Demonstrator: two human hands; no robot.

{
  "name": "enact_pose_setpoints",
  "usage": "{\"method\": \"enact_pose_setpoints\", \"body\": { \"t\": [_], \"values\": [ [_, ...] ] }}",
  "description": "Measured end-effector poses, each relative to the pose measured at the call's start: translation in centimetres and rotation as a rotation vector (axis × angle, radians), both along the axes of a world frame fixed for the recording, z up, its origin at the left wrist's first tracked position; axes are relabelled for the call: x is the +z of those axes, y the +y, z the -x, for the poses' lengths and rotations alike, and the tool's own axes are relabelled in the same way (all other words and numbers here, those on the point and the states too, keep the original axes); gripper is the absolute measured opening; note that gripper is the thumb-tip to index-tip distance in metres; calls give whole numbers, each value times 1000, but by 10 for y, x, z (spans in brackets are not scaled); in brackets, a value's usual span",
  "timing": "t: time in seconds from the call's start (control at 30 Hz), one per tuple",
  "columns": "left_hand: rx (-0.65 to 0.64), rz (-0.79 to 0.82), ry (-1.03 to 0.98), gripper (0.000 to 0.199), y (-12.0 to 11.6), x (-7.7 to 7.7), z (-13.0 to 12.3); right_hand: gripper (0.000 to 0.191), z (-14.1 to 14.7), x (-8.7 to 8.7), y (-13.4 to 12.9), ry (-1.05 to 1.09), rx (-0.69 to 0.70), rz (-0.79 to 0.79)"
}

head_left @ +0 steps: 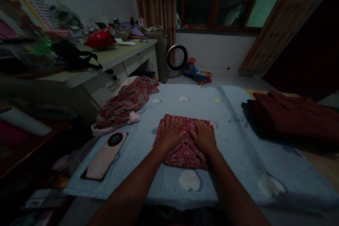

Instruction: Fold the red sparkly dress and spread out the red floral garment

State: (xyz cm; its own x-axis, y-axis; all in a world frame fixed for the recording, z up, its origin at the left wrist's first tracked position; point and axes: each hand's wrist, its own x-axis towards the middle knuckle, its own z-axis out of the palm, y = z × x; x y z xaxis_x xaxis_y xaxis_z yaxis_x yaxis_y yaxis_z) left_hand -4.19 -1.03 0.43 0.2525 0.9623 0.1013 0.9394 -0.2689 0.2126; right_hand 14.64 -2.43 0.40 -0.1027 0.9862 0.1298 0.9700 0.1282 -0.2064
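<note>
A folded red garment with a small white floral print [185, 155] lies flat on the light blue cloth [174, 95] with heart shapes that covers the table. My left hand [171, 134] rests palm down on its left half, fingers spread. On its right half, my right hand [203, 136] lies flat too, its thumb pointing toward the left one. Both hands press the fabric from above and grasp nothing. What kind of garment it is cannot be made out in its folded shape.
Left on the cloth is a phone [107, 157], with a crumpled patterned garment [129, 97] beyond it. A stack of folded dark red clothes [293, 116] sits at right. A cluttered desk [132, 54], an open-doored washing machine [161, 53] and a child's ride-on toy [196, 72] stand farther back.
</note>
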Motion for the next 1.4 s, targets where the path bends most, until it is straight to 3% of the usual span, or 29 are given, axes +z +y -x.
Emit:
{"method": "enact_pose_setpoints", "body": {
  "t": [0.2, 0.37, 0.47, 0.6, 0.83, 1.03, 1.13, 1.27, 1.4],
  "values": [
    [-38, 5, -99, 63, 7, -4, 22, 47, -21, -1, 1, 73, 9, -48],
    [-18, 25, -297, 53, 8, 5, 38, 44, -27, 4, -3, 149, -14, -124],
    [-35, -27, -215, 53, -6, 9, 35, 48, -19, 3, -9, 152, 34, -162],
    [-64, 4, -18, 59, -26, 7, 29, 52, -11, -3, -15, 87, 107, -70],
    [2, 52, 12, 57, -31, 0, 45, 55, -25, 3, -21, 48, -68, 65],
    [291, -23, -25, 59, -28, 10, 70, 46, -48, 8, -24, 208, -219, -66],
    [379, 25, -7, 59, -25, 19, 75, 49, -53, 12, -29, 224, -356, -13],
    [358, 125, -10, 58, -19, 26, 71, 45, -49, 20, -34, 118, -406, 189],
    [271, 213, -26, 46, -14, 29, 63, 39, -45, 23, -32, 76, -364, 237]
  ]
}}
